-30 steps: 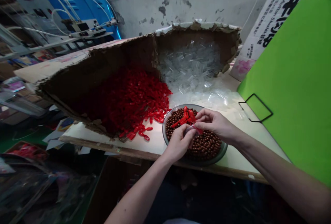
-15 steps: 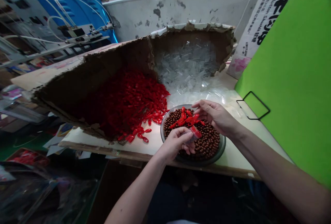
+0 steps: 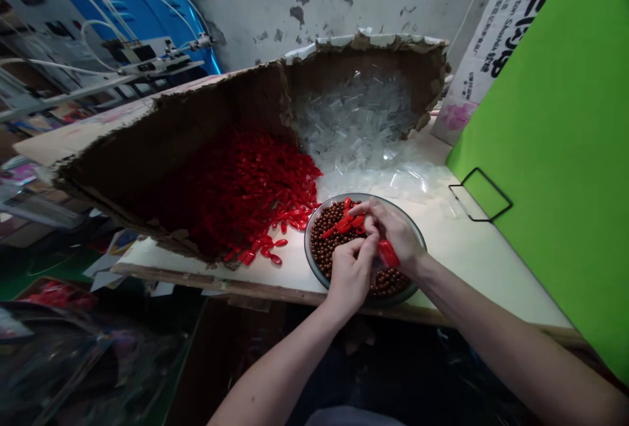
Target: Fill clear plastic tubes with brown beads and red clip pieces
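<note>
Broadly, a pale surface (image 3: 472, 269) with a worn edge carries everything nearby. Across its back lies a torn-edged cardboard box (image 3: 105, 121), open toward the person, while a bright green panel (image 3: 550, 118) slants along the right side. Inside the box, a heap of red pieces (image 3: 246, 177) spills out on the left, and a heap of clear plastic pieces (image 3: 358, 118) on the right. Just in front sits a round bowl (image 3: 308, 249). Over it, the right hand (image 3: 398, 236) curls, its fingertips meeting the left's; whether they grip anything is hard to tell. The left hand (image 3: 351, 269) pinches a small red-ended piece (image 3: 388, 253), held above the bowl, partly hidden between the hands. Smallest are the glossy brown beads (image 3: 324, 242) filling the bowl, several red pieces lying on top.
</note>
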Demonstrator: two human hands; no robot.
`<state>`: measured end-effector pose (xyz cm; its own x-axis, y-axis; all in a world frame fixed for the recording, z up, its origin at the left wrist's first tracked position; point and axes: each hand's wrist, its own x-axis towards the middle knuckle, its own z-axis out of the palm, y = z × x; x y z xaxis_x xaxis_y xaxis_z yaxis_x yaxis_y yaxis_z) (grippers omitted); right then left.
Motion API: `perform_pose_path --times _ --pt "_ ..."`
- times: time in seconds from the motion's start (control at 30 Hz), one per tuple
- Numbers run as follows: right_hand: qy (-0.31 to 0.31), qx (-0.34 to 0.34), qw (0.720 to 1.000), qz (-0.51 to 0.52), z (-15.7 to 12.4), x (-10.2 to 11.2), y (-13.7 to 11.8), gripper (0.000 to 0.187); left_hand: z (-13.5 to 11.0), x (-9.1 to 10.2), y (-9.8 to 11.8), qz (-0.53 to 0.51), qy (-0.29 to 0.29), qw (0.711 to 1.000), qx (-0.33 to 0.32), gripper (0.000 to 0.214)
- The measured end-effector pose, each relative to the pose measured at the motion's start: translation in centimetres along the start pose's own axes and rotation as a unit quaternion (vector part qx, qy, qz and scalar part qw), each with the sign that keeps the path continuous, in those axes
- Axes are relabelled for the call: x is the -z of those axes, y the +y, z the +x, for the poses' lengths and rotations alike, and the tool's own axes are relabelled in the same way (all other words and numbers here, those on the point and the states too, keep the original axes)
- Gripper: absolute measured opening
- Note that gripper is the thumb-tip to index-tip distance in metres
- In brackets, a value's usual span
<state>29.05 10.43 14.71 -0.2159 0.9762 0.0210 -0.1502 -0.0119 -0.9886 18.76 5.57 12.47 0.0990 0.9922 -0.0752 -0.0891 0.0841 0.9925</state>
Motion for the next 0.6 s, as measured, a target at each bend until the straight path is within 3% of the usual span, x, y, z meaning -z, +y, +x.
perform_pose_path --times 0.17,0.33,0.47,0.53,0.6 --pt "0.049 0.042 0.998 -0.02 -0.5 0.1 1.0 0.044 -0.2 0.0 -0.3 0.057 0.028 0.998 -0.013 0.048" --pt "0.013 0.016 0.999 -0.035 -1.6 -1.1 2.2 0.047 -0.4 1.7 -0.8 0.064 -0.049 0.996 0.035 0.046" --pt "-0.071 -0.02 0.996 -0.048 -2.1 -1.6 1.9 0.052 -2.2 5.3 -0.2 0.09 -0.102 0.985 0.103 0.033" --pt "-0.063 -0.022 0.996 -0.06 -1.2 0.2 1.5 0.048 -3.8 8.2 0.0 0.105 -0.084 0.984 0.12 0.035" --pt "0.006 -0.004 0.994 -0.107 0.8 3.8 1.4 0.041 -5.8 11.7 -0.6 0.149 -0.03 0.982 0.11 0.035"
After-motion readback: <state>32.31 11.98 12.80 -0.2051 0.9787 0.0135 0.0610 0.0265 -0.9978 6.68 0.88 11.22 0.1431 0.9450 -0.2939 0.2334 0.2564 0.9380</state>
